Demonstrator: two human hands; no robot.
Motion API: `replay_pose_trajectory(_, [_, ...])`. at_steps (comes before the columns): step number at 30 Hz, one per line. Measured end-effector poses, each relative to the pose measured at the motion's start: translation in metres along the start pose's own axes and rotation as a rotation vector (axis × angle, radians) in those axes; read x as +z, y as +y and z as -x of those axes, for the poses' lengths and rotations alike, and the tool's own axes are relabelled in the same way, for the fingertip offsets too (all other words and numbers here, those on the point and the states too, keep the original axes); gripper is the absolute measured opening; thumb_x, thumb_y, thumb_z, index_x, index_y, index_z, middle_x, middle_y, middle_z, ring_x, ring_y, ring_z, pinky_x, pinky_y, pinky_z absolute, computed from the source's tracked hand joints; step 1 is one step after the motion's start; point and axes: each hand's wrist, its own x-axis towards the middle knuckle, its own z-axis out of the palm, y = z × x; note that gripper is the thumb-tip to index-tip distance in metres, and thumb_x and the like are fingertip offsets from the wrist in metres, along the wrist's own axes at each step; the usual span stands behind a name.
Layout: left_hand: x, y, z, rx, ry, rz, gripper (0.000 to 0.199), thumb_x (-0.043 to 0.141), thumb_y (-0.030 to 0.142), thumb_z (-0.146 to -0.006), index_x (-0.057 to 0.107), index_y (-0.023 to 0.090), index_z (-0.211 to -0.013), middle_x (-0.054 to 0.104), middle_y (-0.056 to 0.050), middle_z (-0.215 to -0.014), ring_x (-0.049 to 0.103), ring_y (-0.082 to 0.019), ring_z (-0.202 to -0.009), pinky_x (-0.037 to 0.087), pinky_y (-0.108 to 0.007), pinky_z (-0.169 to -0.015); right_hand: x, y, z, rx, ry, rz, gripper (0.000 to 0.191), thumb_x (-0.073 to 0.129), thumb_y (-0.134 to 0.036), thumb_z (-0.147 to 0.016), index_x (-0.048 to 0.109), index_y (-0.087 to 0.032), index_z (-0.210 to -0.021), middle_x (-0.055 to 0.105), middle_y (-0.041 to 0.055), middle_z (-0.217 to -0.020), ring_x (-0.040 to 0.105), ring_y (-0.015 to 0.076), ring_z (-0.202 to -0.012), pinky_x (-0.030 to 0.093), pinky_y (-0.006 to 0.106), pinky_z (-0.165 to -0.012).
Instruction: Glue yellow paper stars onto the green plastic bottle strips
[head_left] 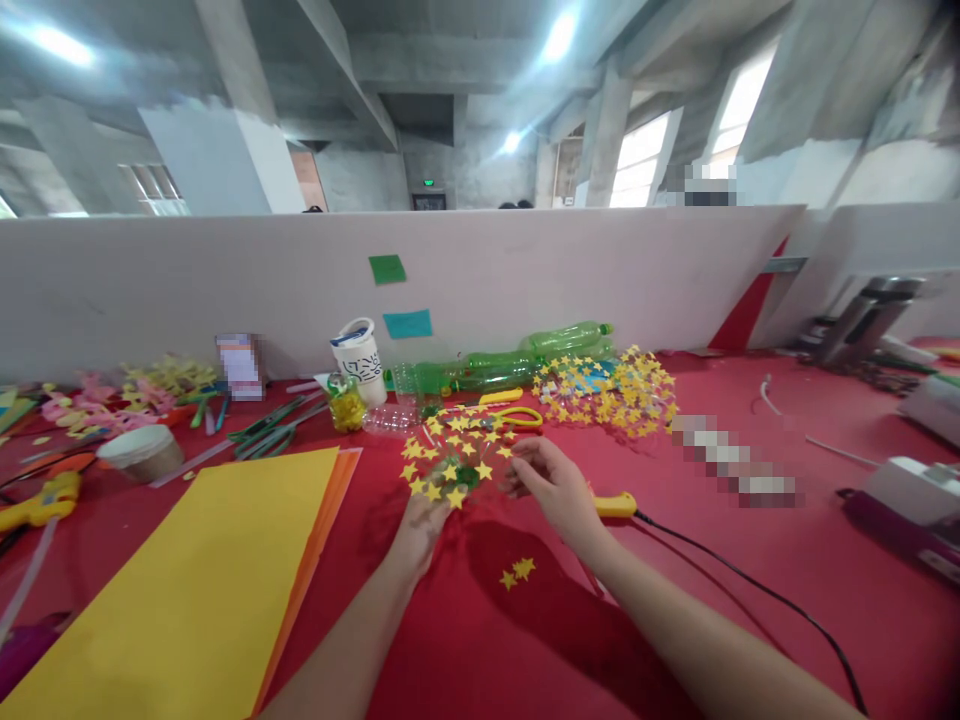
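Note:
A craft flower (pixel 452 455) with yellow paper stars on thin strips fanning out from a green centre is held up by my left hand (pixel 420 525). My left fingers are closed around its underside, largely hidden by the stars. At the flower's right side is my right hand (pixel 551 485), fingers bent and drawn together close to one outer star. Whatever is between those fingertips is too small to make out. Loose yellow stars (pixel 517 573) lie on the red table (pixel 442 640) below my hands. Behind the flower rest yellow-handled scissors (pixel 521 417).
Yellow paper sheets (pixel 202 570) cover the left front. A yellow-handled tool (pixel 615 505) with a black cord lies beside my right forearm, and a yellow glue gun (pixel 45 500) far left. Along the partition (pixel 487 280) stand green bottles (pixel 570 340), a white cup (pixel 360 360) and another star cluster (pixel 607 390).

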Motion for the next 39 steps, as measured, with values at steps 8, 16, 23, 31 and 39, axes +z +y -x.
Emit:
replay_pose_trajectory(8, [-0.013, 0.015, -0.015, -0.111, 0.046, -0.036, 0.054, 0.063, 0.0, -0.058, 0.056, 0.022, -0.106, 0.053, -0.01, -0.126, 0.053, -0.02, -0.112, 0.042, -0.029, -0.092, -0.005, 0.023, -0.006, -0.135, -0.001, 0.418, 0.011, 0.044, -0.019, -0.081, 0.049, -0.021, -0.091, 0.064, 0.0004, -0.07, 0.064, 0.016, -0.063, 0.05, 0.028, -0.061])
replay_pose_trajectory(16, [-0.01, 0.018, -0.007, -0.139, 0.066, -0.063, 0.034, 0.06, 0.002, -0.062, 0.061, 0.017, -0.092, 0.068, -0.007, -0.098, 0.063, -0.019, -0.094, 0.047, -0.032, -0.087, -0.002, 0.02, 0.0, -0.252, -0.07, 0.704, 0.017, 0.048, -0.013, -0.076, 0.053, -0.02, -0.091, 0.063, 0.0026, -0.076, 0.058, 0.0162, -0.068, 0.042, 0.025, -0.063])
replay_pose_trajectory(23, [-0.021, 0.025, -0.011, -0.121, 0.117, -0.063, 0.032, 0.055, -0.004, -0.064, 0.055, 0.016, -0.09, 0.066, -0.007, -0.089, 0.065, -0.016, -0.083, 0.049, -0.033, -0.085, -0.002, 0.024, 0.0, -0.269, -0.102, 0.811, 0.018, 0.047, -0.015, -0.079, 0.052, -0.02, -0.095, 0.062, 0.0032, -0.076, 0.058, 0.0168, -0.066, 0.038, 0.024, -0.06])
replay_pose_trajectory(31, [-0.023, 0.024, -0.014, -0.016, 0.219, -0.14, 0.037, 0.05, -0.006, -0.066, 0.051, 0.016, -0.096, 0.06, -0.001, -0.075, 0.065, -0.012, -0.067, 0.054, -0.029, -0.072, -0.006, 0.021, 0.0, -0.249, -0.112, 0.766, 0.033, 0.046, -0.01, -0.078, 0.046, -0.022, -0.109, 0.065, 0.0031, -0.085, 0.061, 0.0162, -0.074, 0.043, 0.024, -0.067])
replay_pose_trajectory(39, [-0.025, 0.019, -0.019, 0.041, 0.24, -0.276, 0.031, 0.053, 0.0, -0.065, 0.049, 0.015, -0.091, 0.058, 0.003, -0.067, 0.061, -0.01, -0.051, 0.049, -0.023, -0.052, -0.009, 0.019, -0.003, -0.242, -0.127, 0.628, 0.039, 0.041, -0.008, -0.08, 0.039, -0.024, -0.116, 0.063, 0.0033, -0.097, 0.062, 0.0151, -0.081, 0.046, 0.027, -0.074])
